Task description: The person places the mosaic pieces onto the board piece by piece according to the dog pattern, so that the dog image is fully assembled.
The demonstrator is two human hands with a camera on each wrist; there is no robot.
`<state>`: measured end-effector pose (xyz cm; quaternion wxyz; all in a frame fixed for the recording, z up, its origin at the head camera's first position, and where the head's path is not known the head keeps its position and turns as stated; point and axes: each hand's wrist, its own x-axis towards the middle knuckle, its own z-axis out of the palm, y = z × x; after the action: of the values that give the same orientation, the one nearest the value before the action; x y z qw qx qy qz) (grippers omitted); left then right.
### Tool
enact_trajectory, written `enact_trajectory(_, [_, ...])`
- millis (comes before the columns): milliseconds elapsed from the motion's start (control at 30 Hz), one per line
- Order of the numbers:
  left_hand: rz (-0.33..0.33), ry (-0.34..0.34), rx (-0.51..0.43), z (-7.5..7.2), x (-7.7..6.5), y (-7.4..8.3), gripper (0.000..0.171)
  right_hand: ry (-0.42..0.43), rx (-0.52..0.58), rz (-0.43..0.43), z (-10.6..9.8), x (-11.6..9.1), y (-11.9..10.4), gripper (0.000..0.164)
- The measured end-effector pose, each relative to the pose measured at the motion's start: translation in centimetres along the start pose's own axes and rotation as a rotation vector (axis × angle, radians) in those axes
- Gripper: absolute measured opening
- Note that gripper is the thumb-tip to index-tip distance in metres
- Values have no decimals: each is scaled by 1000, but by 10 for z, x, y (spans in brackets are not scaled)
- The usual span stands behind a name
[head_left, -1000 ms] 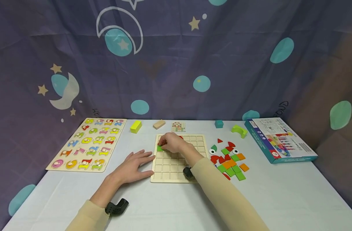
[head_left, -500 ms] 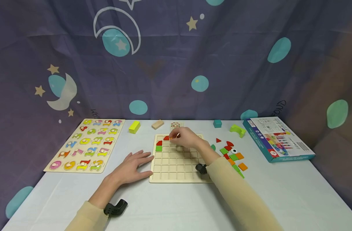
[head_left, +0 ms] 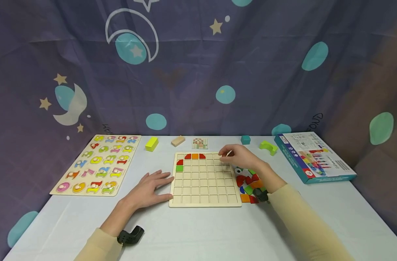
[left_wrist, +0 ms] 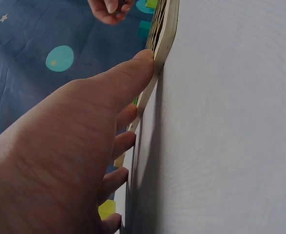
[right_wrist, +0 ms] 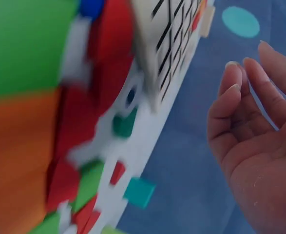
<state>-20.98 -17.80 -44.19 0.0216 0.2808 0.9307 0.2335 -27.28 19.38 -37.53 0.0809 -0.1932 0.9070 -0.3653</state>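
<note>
A wooden grid board [head_left: 205, 186] lies flat in the middle of the table. In its top row an orange square [head_left: 195, 156] sits between two red rounded pieces; below and left are another red piece [head_left: 180, 162] and a green square [head_left: 179, 168]. My left hand [head_left: 149, 188] rests palm down with spread fingers, its thumb [left_wrist: 135, 73] and index fingertip at the board's left edge. Above the board's top right corner is my right hand [head_left: 240, 157], fingers loosely bent. In the right wrist view nothing shows between its fingers [right_wrist: 235, 78].
Loose coloured pieces [head_left: 245, 198] lie right of the board, partly hidden by my right arm. A picture card [head_left: 199, 143], wooden block [head_left: 178, 141], yellow block [head_left: 151, 144], teal cube [head_left: 245, 140] and green arch [head_left: 268, 147] stand behind. A number puzzle [head_left: 95, 165] and a box [head_left: 316, 157] flank them.
My right hand moved from the board's left side along the top row to the right, leaving the orange square beside the red pieces. My left hand stayed put.
</note>
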Motion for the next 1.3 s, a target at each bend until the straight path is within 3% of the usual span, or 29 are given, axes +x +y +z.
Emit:
enact_trajectory(300, [-12,7,-8,1,1,-1,72,55,-12,46,-29,-25,29,31])
enact_trajectory(533, [-22,5,-2,1,1,1,72,57,-13,96,-38,-35,46,32])
enact_trajectory(867, [-23,10,-1,1,1,0,72,-2,-1,141,-34,-46,54,24])
enact_trajectory(1300, [-16,7,3,0,1,-1,72,-105,-34,136,-19,-54,58,18])
